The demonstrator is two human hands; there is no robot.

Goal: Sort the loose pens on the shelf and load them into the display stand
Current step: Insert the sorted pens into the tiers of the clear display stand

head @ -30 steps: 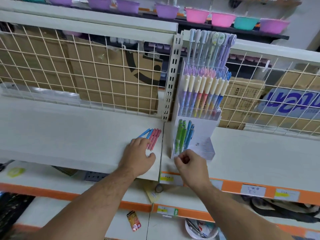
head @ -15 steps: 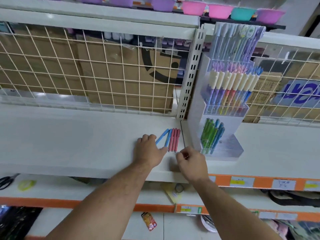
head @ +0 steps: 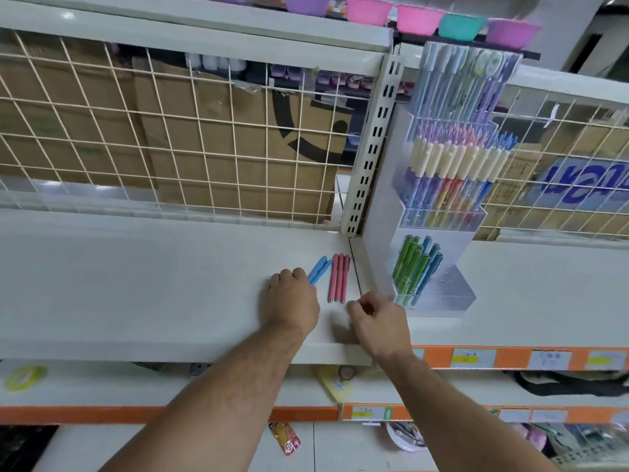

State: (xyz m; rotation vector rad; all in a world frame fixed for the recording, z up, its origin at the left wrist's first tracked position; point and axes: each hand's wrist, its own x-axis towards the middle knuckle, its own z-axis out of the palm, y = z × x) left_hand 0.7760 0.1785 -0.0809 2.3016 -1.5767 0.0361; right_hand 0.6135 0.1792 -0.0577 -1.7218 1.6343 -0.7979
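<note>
On the white shelf (head: 136, 284), just left of its seam: two blue pens (head: 320, 267), slanted and side by side, and three pink pens (head: 338, 277), parallel, touching one another, metal tips toward the front edge. A narrow gap between the blue pair and the pink trio.

Over the near ends of the blue pens, the left hand (head: 291, 301), knuckles up, fingers curled down. Impossible to tell whether pinching or only pressing.

Right beside the pink tips, the right hand (head: 377, 321), fingers curled in toward the thumb, nothing visible between them. Contact with the pens unclear.

Further right, next to the slotted upright (head: 372, 148), the tiered clear display stand (head: 377, 216). In it, green pens (head: 406, 264) and teal pens (head: 430, 267) standing together low down, cream-capped pens (head: 452, 158) in the tier above, long pastel pens (head: 466, 73) at the top.

Behind the shelf, a wire grid (head: 170, 131) in front of cardboard boxes (head: 221, 155). Higher up, coloured bowls (head: 418, 18) in a row.
</note>
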